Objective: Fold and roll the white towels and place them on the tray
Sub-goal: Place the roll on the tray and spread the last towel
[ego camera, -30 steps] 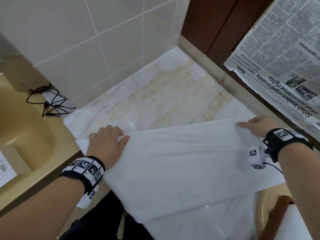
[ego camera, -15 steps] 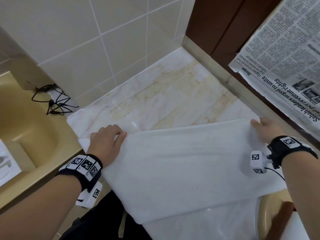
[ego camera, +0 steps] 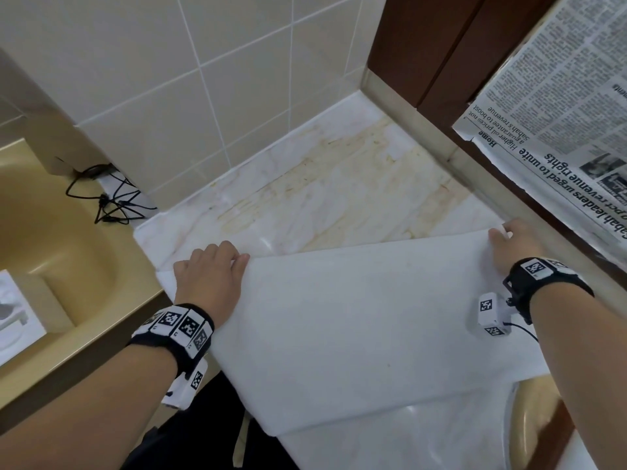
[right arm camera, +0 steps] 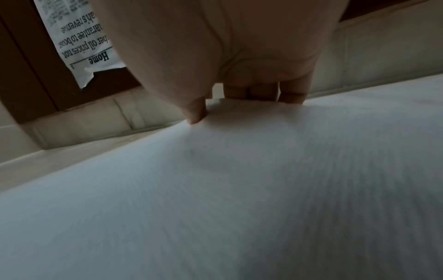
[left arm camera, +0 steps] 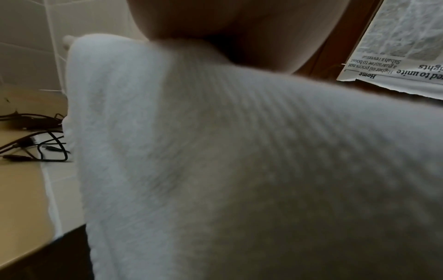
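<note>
A white towel [ego camera: 356, 327] lies folded flat on the marble counter [ego camera: 339, 184], with its near edge hanging past the counter's front. My left hand [ego camera: 210, 262] grips the towel's far left corner, fingers curled over the edge. My right hand [ego camera: 509, 245] pinches the far right corner against the wall ledge. In the right wrist view the thumb [right arm camera: 195, 113] presses on top of the towel [right arm camera: 215, 189] and the fingers curl at its edge. The left wrist view is filled by the towel [left arm camera: 239, 170] rising to my palm [left arm camera: 239, 28].
A tan sink [ego camera: 51, 249] lies to the left, with tangled black cables [ego camera: 108, 201] by the tiled wall. A newspaper [ego camera: 559, 130] hangs on the dark wood panel at right. A round tan object [ego camera: 536, 429] sits at the lower right.
My right hand has slid right along the towel's far edge to its corner. The left hand stays at the left corner. The far edge now lies straighter.
</note>
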Motion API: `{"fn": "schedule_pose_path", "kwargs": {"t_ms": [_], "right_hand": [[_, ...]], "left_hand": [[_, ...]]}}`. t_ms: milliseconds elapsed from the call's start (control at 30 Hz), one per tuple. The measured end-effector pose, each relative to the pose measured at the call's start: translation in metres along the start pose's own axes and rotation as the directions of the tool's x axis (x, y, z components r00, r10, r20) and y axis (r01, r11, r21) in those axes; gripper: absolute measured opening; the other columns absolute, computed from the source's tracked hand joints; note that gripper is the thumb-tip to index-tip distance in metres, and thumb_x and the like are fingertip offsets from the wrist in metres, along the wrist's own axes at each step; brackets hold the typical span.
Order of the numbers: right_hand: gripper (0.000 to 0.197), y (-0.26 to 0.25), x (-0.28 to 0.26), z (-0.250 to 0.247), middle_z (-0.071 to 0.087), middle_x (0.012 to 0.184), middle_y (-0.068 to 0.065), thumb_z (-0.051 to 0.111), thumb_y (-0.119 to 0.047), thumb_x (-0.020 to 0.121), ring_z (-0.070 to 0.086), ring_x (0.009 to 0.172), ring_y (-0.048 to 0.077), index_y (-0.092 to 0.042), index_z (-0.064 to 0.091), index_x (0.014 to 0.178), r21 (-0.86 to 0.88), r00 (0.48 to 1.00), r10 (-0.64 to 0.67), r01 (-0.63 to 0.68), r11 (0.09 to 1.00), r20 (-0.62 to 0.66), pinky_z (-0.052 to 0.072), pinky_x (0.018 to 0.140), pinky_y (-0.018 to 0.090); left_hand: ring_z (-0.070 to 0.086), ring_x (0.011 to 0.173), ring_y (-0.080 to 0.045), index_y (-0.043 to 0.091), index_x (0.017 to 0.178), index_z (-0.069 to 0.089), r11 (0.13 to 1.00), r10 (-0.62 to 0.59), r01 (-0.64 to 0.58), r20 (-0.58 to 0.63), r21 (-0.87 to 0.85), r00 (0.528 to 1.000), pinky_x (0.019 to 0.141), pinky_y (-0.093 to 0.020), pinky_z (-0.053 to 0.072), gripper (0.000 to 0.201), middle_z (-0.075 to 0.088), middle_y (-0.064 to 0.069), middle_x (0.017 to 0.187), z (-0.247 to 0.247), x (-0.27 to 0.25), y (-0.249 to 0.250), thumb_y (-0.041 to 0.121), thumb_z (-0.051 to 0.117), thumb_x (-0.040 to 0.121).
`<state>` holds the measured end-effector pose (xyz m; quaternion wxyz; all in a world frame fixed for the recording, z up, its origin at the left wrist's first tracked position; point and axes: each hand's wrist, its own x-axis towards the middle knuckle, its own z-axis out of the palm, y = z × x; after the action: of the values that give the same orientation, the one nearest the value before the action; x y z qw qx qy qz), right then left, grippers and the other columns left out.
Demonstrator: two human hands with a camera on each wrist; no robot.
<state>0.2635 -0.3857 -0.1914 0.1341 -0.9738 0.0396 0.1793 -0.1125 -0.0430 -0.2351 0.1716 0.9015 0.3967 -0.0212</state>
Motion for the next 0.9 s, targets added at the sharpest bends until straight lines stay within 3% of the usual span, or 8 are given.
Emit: {"fn": "schedule_pose_path", "kwargs": {"t_ms": [200, 367, 467, 533, 600, 633, 733, 900], "right_hand": [[0.036, -0.004, -0.007, 0.001, 0.056, 0.114, 0.016, 0.039, -0.039, 0.108, 0.059, 0.103, 0.043, -0.022, 0.039, 0.14, 0.013, 0.999, 0.039, -0.038, 0.999, -0.017, 0.044, 0.079, 0.045], [0.036, -0.016, -0.019, -0.001, 0.062, 0.126, 0.018, 0.047, -0.042, 0.103, 0.064, 0.104, 0.042, -0.023, 0.041, 0.132, 0.031, 0.998, 0.049, -0.047, 0.998, -0.05, 0.05, 0.079, 0.045], [0.056, -0.02, -0.041, 0.003, 0.044, 0.147, 0.019, 0.058, -0.048, 0.097, 0.052, 0.126, 0.044, -0.024, 0.038, 0.143, 0.033, 0.988, 0.031, -0.026, 0.999, -0.154, 0.048, 0.088, 0.053], [0.076, -0.017, -0.071, 0.013, 0.027, 0.16, 0.014, 0.064, -0.06, 0.089, 0.032, 0.143, 0.043, -0.034, 0.03, 0.151, -0.009, 0.99, 0.007, -0.008, 1.0, -0.142, 0.04, 0.105, 0.064], [0.1, -0.012, -0.106, 0.03, 0.002, 0.17, 0.004, 0.063, -0.081, 0.076, 0.01, 0.152, 0.044, -0.05, 0.011, 0.155, -0.084, 1.0, 0.0, 0.0, 0.997, -0.007, 0.025, 0.113, 0.072], [0.11, -0.008, -0.121, 0.039, -0.01, 0.17, 0.0, 0.061, -0.089, 0.069, 0.0, 0.153, 0.045, -0.055, 0.001, 0.154, -0.122, 0.996, 0.007, 0.004, 0.993, 0.085, 0.019, 0.113, 0.076], [0.125, 0.005, -0.144, 0.057, -0.029, 0.166, -0.006, 0.054, -0.102, 0.053, -0.013, 0.151, 0.05, -0.062, -0.017, 0.148, -0.208, 0.96, 0.013, 0.047, 0.977, 0.281, 0.013, 0.107, 0.083], [0.13, 0.023, -0.112, 0.038, -0.034, 0.161, -0.017, 0.051, -0.106, 0.043, -0.023, 0.149, 0.051, -0.068, -0.023, 0.142, -0.213, 0.948, 0.007, 0.064, 0.975, 0.319, 0.014, 0.106, 0.085]], "left_hand": [[0.04, 0.089, -0.02, 0.027, 0.097, 0.048, 0.999, -0.031, 0.03, -0.035, -0.035, 0.999, 0.083, -0.039, 0.024, 0.029, 0.055, 0.005, 0.094, 0.003, 0.002, 0.0, 0.049, 0.031, 0.107], [0.044, 0.106, -0.029, 0.026, 0.114, 0.058, 0.997, -0.075, 0.077, -0.103, 0.018, 0.992, 0.1, -0.047, 0.029, 0.037, 0.05, -0.005, 0.112, -0.004, -0.006, 0.009, 0.057, 0.041, 0.102], [0.043, 0.127, -0.028, 0.027, 0.136, 0.053, 0.986, 0.168, -0.166, -0.093, 0.025, 0.981, 0.112, -0.047, 0.022, 0.055, 0.049, -0.004, 0.137, -0.01, -0.025, 0.025, 0.066, 0.045, 0.097], [0.032, 0.148, -0.024, 0.032, 0.153, 0.039, 0.909, 0.401, -0.409, 0.095, 0.081, 0.911, 0.121, -0.05, 0.015, 0.083, 0.034, -0.002, 0.162, -0.004, -0.043, 0.036, 0.084, 0.036, 0.089], [0.0, 0.158, -0.022, 0.036, 0.163, 0.012, 0.849, 0.471, -0.518, 0.296, 0.105, 0.831, 0.125, -0.056, 0.001, 0.111, -0.002, -0.001, 0.172, 0.004, -0.054, 0.039, 0.101, 0.024, 0.075], [-0.014, 0.157, -0.021, 0.037, 0.163, 0.0, 0.843, 0.465, -0.526, 0.344, 0.107, 0.815, 0.124, -0.059, -0.005, 0.119, -0.016, 0.001, 0.171, 0.007, -0.055, 0.037, 0.105, 0.022, 0.069], [-0.032, 0.152, -0.02, 0.04, 0.158, -0.019, 0.857, 0.43, -0.501, 0.372, 0.118, 0.823, 0.122, -0.059, -0.013, 0.13, -0.035, 0.004, 0.164, 0.005, -0.052, 0.034, 0.111, 0.022, 0.057], [-0.04, 0.147, -0.021, 0.044, 0.154, -0.027, 0.887, 0.345, -0.434, 0.4, 0.156, 0.849, 0.121, -0.06, -0.016, 0.137, -0.04, 0.004, 0.161, -0.001, -0.053, 0.04, 0.114, 0.021, 0.047]]}}
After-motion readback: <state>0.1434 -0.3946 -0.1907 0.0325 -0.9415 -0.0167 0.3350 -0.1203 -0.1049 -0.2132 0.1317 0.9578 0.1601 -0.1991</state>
